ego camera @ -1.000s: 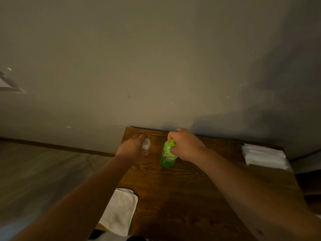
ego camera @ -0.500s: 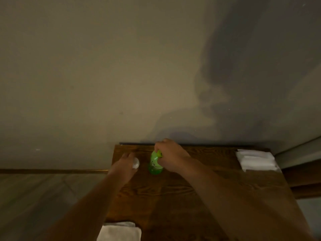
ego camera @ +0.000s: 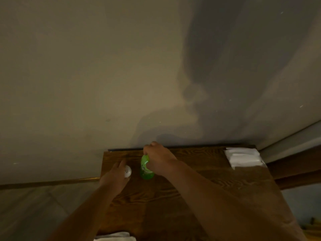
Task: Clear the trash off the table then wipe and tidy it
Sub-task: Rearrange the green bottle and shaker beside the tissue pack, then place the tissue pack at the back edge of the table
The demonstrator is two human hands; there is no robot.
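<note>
**Both hands set items at the back of the tabletop**

While the right hand (ego camera: 159, 160) wraps its fingers around the upper part of a green bottle (ego camera: 146, 169) standing near the wall, the left hand (ego camera: 115, 176) cups a small white round object (ego camera: 127, 173) just beside it on the tabletop (ego camera: 173, 206). Letting go of the top-heavy bottle carelessly could tip it. Folded white napkins (ego camera: 243, 158) lie well apart at the far right. Dim light hides the white object's identity, and a white cloth (ego camera: 115, 237) is cut off below.
</note>
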